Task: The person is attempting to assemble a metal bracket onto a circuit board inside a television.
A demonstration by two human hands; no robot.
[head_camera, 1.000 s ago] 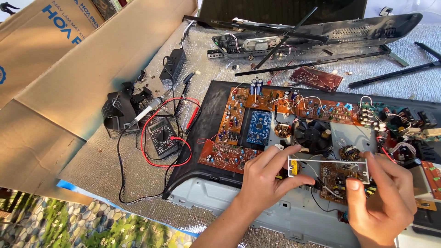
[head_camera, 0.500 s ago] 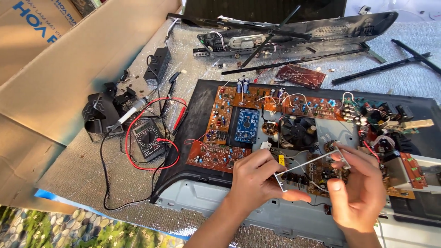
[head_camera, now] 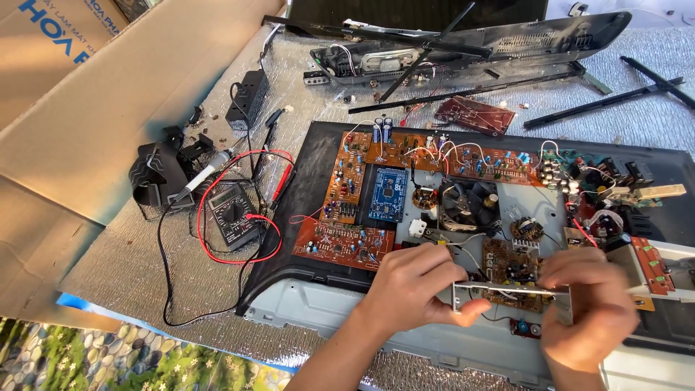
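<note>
Both my hands hold a small brown circuit board (head_camera: 510, 282) edge-on over the opened back of a flat device (head_camera: 318, 210). My left hand (head_camera: 416, 286) pinches the board's left end between thumb and fingers. My right hand (head_camera: 590, 308) grips its right end. The board has a thin metal strip along its near edge and wires trailing from it. Under it lie several orange-brown circuit boards (head_camera: 344, 242), a blue board (head_camera: 389, 194) and a black fan (head_camera: 467, 204).
A multimeter (head_camera: 232, 213) with red and black leads lies left of the device, beside a soldering iron (head_camera: 206, 174) and a black power adapter (head_camera: 246, 98). Flattened cardboard (head_camera: 108, 108) covers the left side. A detached dark panel (head_camera: 470, 40), loose black strips and a small red-brown board (head_camera: 474, 114) lie at the back.
The small board has turned from face-up to edge-on between my hands, and both hands have shifted slightly as the view moved.
</note>
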